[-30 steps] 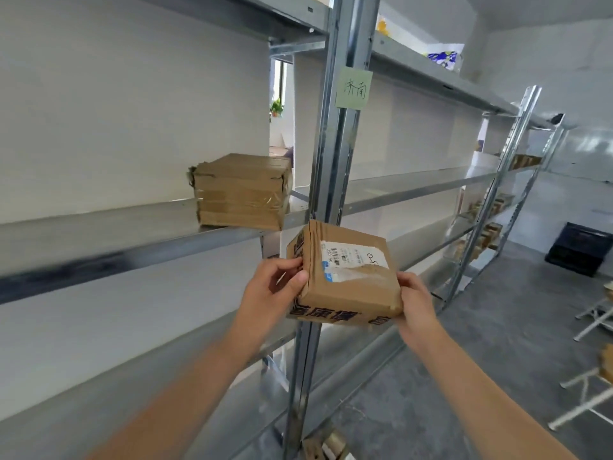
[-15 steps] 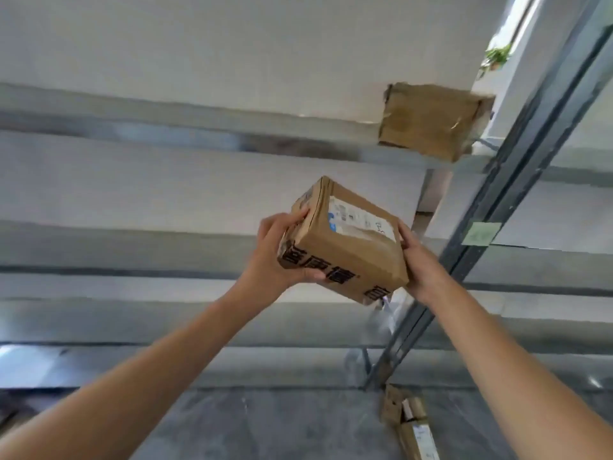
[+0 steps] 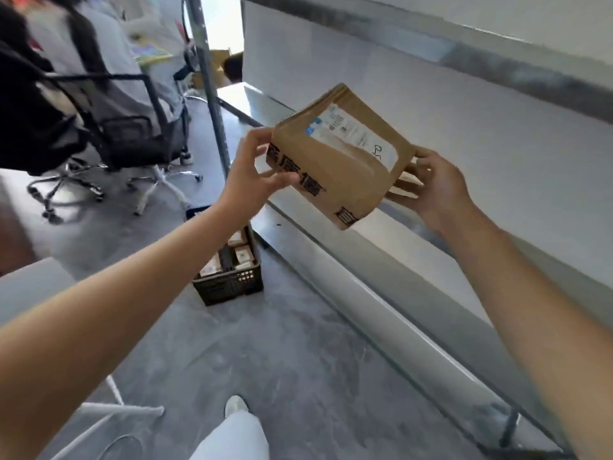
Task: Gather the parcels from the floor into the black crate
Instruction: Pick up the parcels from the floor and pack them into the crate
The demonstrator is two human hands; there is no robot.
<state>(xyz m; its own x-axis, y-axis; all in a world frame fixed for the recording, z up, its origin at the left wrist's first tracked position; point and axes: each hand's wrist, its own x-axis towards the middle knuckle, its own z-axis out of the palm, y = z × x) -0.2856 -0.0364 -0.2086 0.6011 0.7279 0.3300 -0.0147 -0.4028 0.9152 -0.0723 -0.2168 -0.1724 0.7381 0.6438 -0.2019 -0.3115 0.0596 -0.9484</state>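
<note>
I hold a brown cardboard parcel (image 3: 345,161) with a white shipping label and black printed characters in front of me, tilted, at chest height. My left hand (image 3: 255,171) grips its left edge with thumb and fingers. My right hand (image 3: 431,187) grips its right end from behind and below. The black crate (image 3: 232,283) stands on the grey floor below and ahead of my left forearm, beside the shelf's foot, with several small parcels inside it.
Metal shelving (image 3: 381,267) runs along the right, its upright post (image 3: 212,94) just beyond the crate. A black office chair (image 3: 126,127) with a seated person stands at the left. White frame legs (image 3: 116,410) lie at bottom left. My shoe (image 3: 235,405) is on the floor.
My view has swung left and down from the shelf to the floor and the crate. Both hands keep hold of the parcel, which has tilted further.
</note>
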